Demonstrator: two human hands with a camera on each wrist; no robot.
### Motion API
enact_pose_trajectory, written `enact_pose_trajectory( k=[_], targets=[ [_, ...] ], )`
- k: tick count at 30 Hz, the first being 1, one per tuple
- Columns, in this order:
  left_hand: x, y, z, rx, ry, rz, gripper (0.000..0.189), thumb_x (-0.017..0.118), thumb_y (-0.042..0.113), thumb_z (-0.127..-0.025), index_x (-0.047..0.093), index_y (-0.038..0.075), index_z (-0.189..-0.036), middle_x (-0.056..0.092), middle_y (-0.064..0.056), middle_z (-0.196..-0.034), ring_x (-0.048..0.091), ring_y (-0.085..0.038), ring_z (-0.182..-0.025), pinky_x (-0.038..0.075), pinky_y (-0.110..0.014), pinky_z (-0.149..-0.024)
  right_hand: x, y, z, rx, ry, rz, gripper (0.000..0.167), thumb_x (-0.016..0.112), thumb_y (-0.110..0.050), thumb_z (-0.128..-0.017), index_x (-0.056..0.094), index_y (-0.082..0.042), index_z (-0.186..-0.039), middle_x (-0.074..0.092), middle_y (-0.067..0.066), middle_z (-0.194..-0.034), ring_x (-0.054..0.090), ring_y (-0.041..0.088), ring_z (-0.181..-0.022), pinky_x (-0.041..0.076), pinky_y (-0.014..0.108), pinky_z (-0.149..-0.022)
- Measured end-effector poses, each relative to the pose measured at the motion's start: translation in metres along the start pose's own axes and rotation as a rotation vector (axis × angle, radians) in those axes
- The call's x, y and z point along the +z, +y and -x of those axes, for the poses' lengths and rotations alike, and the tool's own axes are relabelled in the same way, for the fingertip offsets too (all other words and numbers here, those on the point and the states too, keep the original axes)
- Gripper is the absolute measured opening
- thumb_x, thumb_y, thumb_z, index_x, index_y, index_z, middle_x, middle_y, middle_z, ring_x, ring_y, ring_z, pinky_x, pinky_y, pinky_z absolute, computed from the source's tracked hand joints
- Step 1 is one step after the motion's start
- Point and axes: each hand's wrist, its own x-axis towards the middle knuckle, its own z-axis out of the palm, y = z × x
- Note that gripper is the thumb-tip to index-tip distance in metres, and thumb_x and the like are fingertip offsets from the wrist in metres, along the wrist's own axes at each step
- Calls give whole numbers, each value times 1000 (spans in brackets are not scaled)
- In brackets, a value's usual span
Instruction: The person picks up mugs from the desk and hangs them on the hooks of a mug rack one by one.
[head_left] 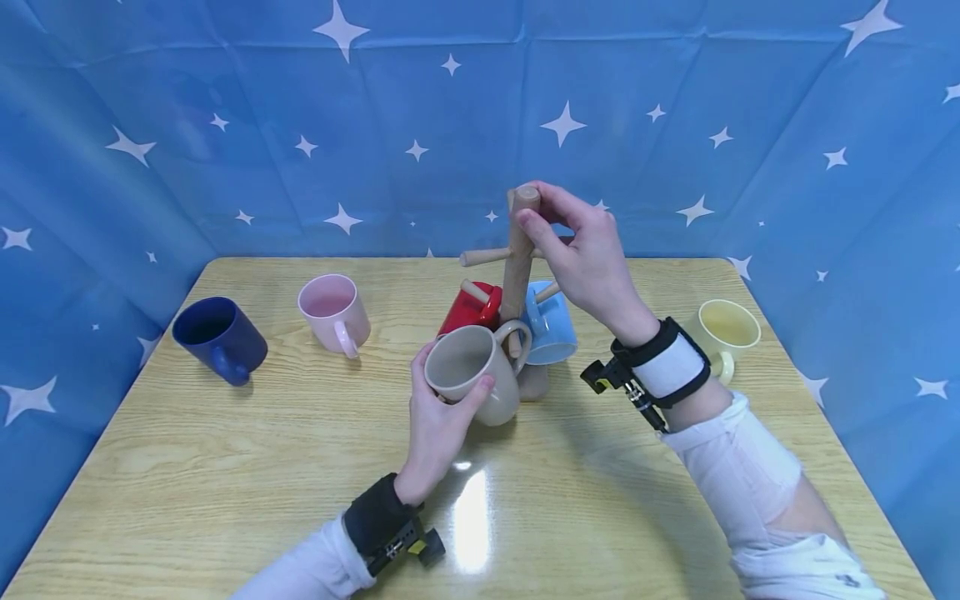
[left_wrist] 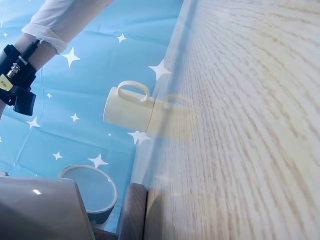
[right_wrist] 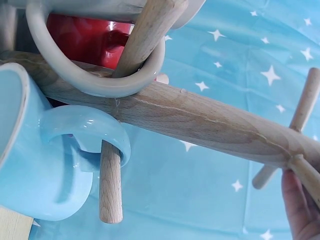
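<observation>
My left hand (head_left: 438, 421) holds a beige mug (head_left: 498, 392) by its body, thumb on the near side. In the right wrist view a peg (right_wrist: 145, 42) of the wooden mug tree (right_wrist: 210, 120) passes through the beige mug's handle (right_wrist: 95, 85). My right hand (head_left: 585, 250) grips the top of the mug tree's post. A light blue mug (head_left: 551, 329) hangs by its handle from a lower peg on the right. Behind the beige mug, a red mug (head_left: 472, 308) sits at another lower peg, partly hidden. The upper pegs carry nothing.
On the left of the wooden table (head_left: 225, 467) stand a dark blue mug (head_left: 221, 337) and a pink mug (head_left: 333, 312). A pale yellow mug (head_left: 723, 329) stands at the right, behind my right wrist. A blue star-patterned cloth (head_left: 420, 100) surrounds the table's back and sides.
</observation>
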Motion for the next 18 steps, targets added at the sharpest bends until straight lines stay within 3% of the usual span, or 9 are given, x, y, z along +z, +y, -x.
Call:
enact_pose_trajectory(
  k=[18],
  targets=[
    [2,-3,4,-17,21,-6,86,83,20,-88,31,14,-156,53,-8,-152,52,-28,-137,44,-50,-114,2,1,2,-14,6,-10,35,64,-12,-105,66,0,-137,75,19,-116,75,27,-107,64,34,-87]
  ],
)
